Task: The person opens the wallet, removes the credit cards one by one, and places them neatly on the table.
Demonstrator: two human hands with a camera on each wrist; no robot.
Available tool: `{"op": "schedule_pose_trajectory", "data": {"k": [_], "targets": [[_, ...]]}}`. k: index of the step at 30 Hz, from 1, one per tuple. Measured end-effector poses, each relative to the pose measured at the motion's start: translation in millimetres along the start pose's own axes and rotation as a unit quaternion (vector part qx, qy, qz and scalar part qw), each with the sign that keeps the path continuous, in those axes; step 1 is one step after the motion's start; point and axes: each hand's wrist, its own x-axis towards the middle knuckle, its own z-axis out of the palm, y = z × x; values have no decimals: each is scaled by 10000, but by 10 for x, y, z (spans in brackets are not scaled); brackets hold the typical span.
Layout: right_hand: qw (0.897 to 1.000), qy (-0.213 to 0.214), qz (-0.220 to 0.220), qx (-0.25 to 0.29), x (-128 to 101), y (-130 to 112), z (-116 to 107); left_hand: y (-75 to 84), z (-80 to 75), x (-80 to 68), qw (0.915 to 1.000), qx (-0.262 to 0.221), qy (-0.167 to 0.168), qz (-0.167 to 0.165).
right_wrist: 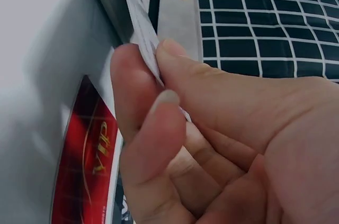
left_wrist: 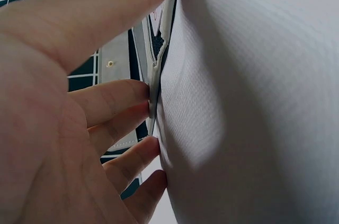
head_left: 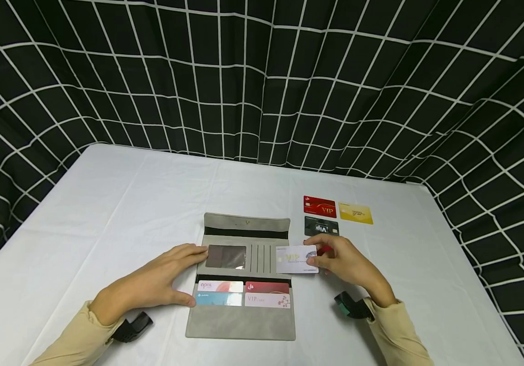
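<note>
A grey wallet (head_left: 243,323) lies unfolded on the white table (head_left: 106,213), with several cards (head_left: 243,294) tucked in its lower slots. My left hand (head_left: 161,279) rests flat on the wallet's left edge, fingers (left_wrist: 114,99) straight against it. My right hand (head_left: 344,264) pinches a white VIP card (head_left: 295,258) between thumb and fingers (right_wrist: 132,75) at the wallet's right edge, level with the narrow card slots (head_left: 259,258). Under that hand a red card (right_wrist: 87,166) lies on the table.
A red VIP card (head_left: 319,206), a gold card (head_left: 356,213) and a black VIP card (head_left: 320,226) lie on the table right of the wallet. A black curtain with a white grid (head_left: 262,76) hangs behind and at the sides.
</note>
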Motion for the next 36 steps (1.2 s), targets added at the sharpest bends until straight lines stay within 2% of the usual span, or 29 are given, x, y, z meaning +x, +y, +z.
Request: {"op": "schedule_pose_trajectory", "data": {"k": [7,16,23,36], "targets": [[9995,66,160,254,-9,16,-56,9,-7,1,10000,-13,12,-13],[9987,356,213,279,-41,46,-143,4,-1,0,10000,-20,29,-15],[9983,556,9,152,-58,73,-212,3,-1,0,10000,-1,45,0],[9950,994,35,-62,-111,192,-349,12,-7,2,10000,13,43,9]]}}
